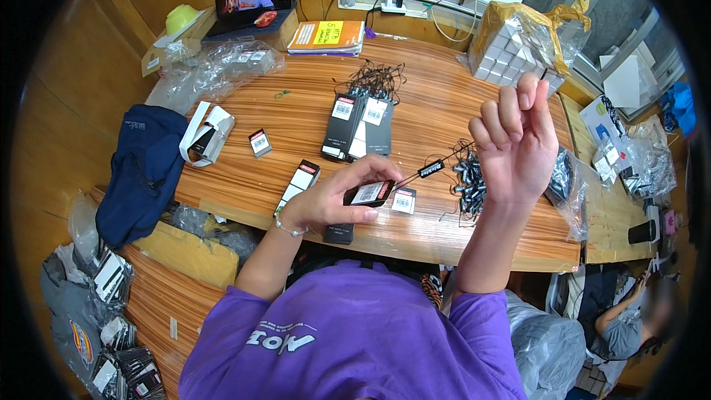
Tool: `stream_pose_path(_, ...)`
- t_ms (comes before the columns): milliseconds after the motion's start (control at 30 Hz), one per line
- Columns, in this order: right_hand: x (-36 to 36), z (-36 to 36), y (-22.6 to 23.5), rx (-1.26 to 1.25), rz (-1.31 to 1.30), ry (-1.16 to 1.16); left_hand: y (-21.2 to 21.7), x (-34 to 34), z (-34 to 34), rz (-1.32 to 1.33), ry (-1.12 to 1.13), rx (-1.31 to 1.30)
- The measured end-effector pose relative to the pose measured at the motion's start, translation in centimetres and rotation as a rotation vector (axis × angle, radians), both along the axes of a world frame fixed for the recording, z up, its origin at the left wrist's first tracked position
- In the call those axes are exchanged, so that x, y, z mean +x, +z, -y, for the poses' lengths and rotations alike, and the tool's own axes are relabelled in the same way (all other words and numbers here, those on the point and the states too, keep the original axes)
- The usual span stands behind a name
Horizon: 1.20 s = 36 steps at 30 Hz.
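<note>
My left hand (326,196) is closed around a small black hang tag (368,193) with a white barcode label and a red strip. From the tag a thin black cord with a black plastic seal (430,170) runs up to the right. Raised at the right, my right hand (515,133) pinches the cord; a dark tip sticks out above its fingers. A small white barcode card (403,201) lies just right of the tag. Beside my left wrist is a row of tags (298,184), and a black tag (339,233) sits at the table edge.
Stacked, strung tags (359,126) lie mid-table, with a pile of black cord seals (470,181) right of them. A small tag (260,143) and a white-banded bundle (207,133) are at left. A plastic-wrapped block of white boxes (511,52) stands at the back right. Another person (626,322) is at lower right.
</note>
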State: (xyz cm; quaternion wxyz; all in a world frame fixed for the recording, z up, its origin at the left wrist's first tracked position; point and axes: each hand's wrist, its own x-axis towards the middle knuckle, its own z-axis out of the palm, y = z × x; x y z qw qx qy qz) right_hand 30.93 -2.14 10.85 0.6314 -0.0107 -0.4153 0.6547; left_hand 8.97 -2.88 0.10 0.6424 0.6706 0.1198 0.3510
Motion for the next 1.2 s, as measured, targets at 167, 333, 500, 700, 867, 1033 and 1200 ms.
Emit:
stream_pose_path(167,0.0,-0.1,0.0,-0.001,-0.006,-0.002,0.7,0.0,-0.1,0.013,-0.034,0.109)
stream_pose_path(333,0.4,-0.2,0.1,-0.001,-0.047,0.013,1.2,0.2,0.3,0.021,-0.040,0.023)
stream_pose_path(500,1.2,-0.9,0.0,0.011,-0.101,0.016,1.2,0.5,0.0,-0.002,-0.134,-0.053)
stream_pose_path(700,1.1,-1.9,0.1,-0.011,-0.088,0.044,0.4,0.5,-0.3,0.197,-0.147,-0.088)
stream_pose_path(867,0.6,-3.8,-0.1,-0.021,-0.035,0.050,-0.5,-0.3,-1.0,0.234,-0.075,-0.472)
stream_pose_path(1033,-0.8,-9.6,-0.3,-0.026,0.156,-0.074,-0.1,0.3,-5.5,0.008,0.348,-0.138)
stream_pose_path(1200,-1.7,-18.2,-1.4,-0.214,0.364,-0.218,-2.0,1.1,-11.7,-0.174,0.571,-0.080)
